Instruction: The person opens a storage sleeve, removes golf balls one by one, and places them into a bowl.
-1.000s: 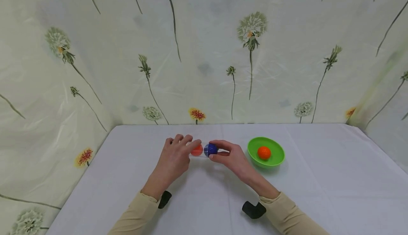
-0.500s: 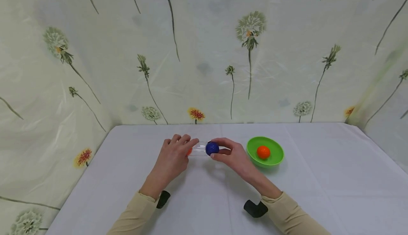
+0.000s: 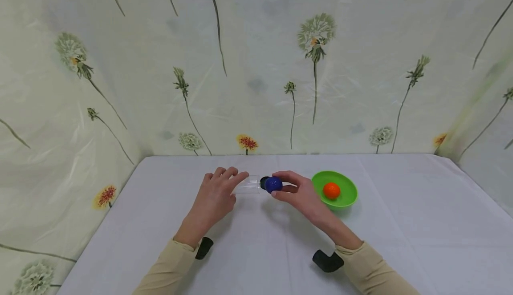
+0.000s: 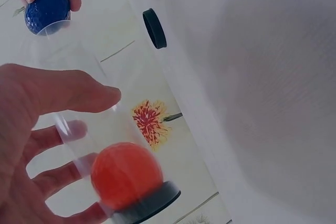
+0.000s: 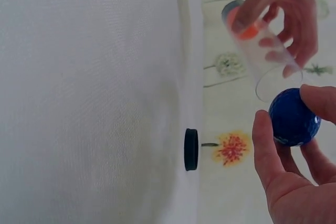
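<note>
My left hand (image 3: 216,195) grips a clear plastic tube (image 3: 250,184) that lies roughly sideways, its open mouth facing right. Inside, an orange-red ball (image 4: 126,174) sits against the black cap (image 4: 149,203) on the tube's far end; in the head view my left hand hides it. Just outside the mouth, my right hand (image 3: 300,195) pinches a dimpled blue golf ball (image 3: 274,184) between thumb and fingers. The right wrist view shows the golf ball (image 5: 295,117) close to the tube's rim. A loose black lid (image 5: 191,149) stands on edge on the table behind the golf ball.
Right of my right hand stands a green bowl (image 3: 348,193) with an orange ball (image 3: 331,191) in it. A white cloth covers the table (image 3: 401,224). A flower-printed curtain (image 3: 256,63) hangs along the back and sides.
The golf ball has come out of the tube's mouth and moved right with my right hand. The orange-red ball has slid left inside the tube. The loose lid has come into sight.
</note>
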{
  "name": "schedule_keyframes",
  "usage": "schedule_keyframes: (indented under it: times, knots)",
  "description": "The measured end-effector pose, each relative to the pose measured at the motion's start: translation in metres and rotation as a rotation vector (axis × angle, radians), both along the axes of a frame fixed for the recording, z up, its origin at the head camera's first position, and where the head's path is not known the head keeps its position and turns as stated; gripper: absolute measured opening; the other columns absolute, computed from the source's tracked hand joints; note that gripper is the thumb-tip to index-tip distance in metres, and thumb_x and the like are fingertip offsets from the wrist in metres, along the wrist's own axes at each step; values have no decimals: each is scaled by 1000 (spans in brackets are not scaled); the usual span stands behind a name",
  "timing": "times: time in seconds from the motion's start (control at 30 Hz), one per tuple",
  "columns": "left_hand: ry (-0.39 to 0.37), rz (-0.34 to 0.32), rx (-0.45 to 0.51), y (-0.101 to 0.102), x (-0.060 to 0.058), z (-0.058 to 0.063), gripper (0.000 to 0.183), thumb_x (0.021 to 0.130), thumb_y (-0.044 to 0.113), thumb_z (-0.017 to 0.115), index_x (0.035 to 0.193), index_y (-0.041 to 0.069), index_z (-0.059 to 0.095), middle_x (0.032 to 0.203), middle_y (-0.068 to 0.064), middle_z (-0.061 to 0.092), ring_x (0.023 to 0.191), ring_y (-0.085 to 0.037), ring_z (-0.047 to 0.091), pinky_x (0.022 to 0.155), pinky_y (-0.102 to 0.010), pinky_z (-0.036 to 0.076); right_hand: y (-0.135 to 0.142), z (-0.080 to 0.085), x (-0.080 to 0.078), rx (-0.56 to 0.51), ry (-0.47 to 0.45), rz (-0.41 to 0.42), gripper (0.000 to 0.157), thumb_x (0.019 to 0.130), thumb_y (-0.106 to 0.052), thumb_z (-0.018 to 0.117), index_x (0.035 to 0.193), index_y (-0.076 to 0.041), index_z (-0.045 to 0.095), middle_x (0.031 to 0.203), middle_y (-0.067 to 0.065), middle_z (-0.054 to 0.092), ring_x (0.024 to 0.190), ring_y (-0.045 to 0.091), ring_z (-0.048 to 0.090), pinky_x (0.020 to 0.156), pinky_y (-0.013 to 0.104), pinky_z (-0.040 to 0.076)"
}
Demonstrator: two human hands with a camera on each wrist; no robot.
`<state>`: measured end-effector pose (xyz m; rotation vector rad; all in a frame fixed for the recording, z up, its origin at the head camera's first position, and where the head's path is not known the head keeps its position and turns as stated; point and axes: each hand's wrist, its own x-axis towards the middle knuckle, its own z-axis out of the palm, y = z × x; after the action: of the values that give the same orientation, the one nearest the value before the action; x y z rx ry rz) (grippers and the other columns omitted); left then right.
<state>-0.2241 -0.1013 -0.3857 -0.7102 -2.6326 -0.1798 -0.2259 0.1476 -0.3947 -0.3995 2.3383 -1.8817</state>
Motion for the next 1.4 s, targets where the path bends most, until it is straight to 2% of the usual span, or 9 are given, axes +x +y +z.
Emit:
schedule_keyframes:
  times: [0.2,0.53,0.7,0.9,1.03,1.2,1.4]
  knots:
    - [0,-3,10,0,0,0,59,79,4,77,131,25,60,119,1,58,108,-23,52,85,-46,46,10,1,1,20,3,-12,48,88,-16,76,132,-9,59,133,14,56,102,27,65,88,34,53]
    - [24,-13,6,-2,1,0,58,80,3,76,131,25,60,118,1,58,109,-24,52,84,-46,46,25,7,4,112,34,-73,49,88,-25,76,133,-13,59,132,11,58,109,27,60,88,36,52]
    - [27,-22,2,-2,1,1,57,81,1,73,131,24,60,119,0,58,109,-24,53,85,-46,46,33,10,5,105,42,-81,49,88,-25,76,133,-13,59,133,11,57,111,27,60,87,34,51]
    - [33,-26,-6,-2,1,2,56,81,2,72,132,24,60,119,0,58,109,-24,52,85,-46,45,45,12,3,88,93,-88,49,89,-21,75,133,-8,58,132,14,58,108,28,62,84,26,51]
    - [33,-25,-11,-3,1,1,56,82,1,72,131,24,60,119,0,58,109,-24,52,85,-46,45,56,15,4,92,103,-105,52,89,-24,75,134,-7,57,133,14,57,108,25,62,83,24,52]
    - [42,-21,-32,-4,1,0,55,82,2,72,131,24,60,119,1,58,109,-24,52,84,-45,45,68,21,5,118,79,-156,53,87,-30,77,133,-13,59,128,12,60,109,22,63,81,25,52]
    - [36,-21,-36,-4,1,0,56,81,2,74,131,23,60,119,1,58,108,-24,52,84,-45,46,82,24,7,180,81,-154,54,88,-31,76,135,-12,56,127,15,60,114,27,61,81,29,53]
